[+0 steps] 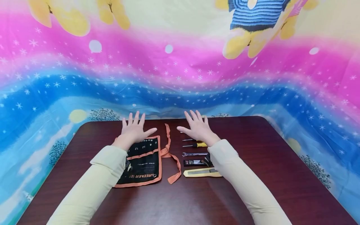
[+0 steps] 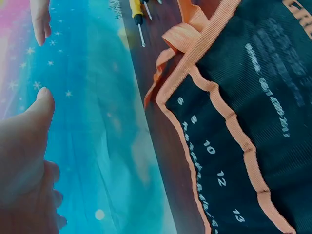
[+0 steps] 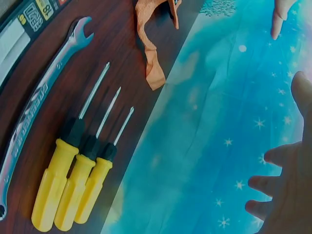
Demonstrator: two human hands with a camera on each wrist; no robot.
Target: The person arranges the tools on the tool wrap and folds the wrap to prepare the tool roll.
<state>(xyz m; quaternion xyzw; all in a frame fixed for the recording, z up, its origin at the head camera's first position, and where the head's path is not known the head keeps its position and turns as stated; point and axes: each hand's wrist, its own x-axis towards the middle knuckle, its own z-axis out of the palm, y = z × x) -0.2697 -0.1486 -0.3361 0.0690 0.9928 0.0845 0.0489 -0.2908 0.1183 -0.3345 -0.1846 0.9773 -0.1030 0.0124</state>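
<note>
My left hand (image 1: 133,130) is held with fingers spread over the far part of a black tool pouch (image 1: 144,162) with orange edging and numbered pockets. Across from it, my right hand (image 1: 199,128) spreads its fingers above a row of tools and holds nothing. That row has three yellow-handled screwdrivers (image 3: 73,180), a silver wrench (image 3: 36,112), a flat black pack (image 1: 194,162) with a printed label, and a pale yellow utility knife (image 1: 200,172). In the head view, the right hand and forearm partly hide the tools. The pouch's left side is behind the left forearm.
An orange tie strap (image 1: 177,165) trails from the pouch's right edge toward the tools. Everything lies on a dark reddish-brown table (image 1: 157,206). A colourful printed cloth (image 1: 180,72) hangs behind the table and along its sides.
</note>
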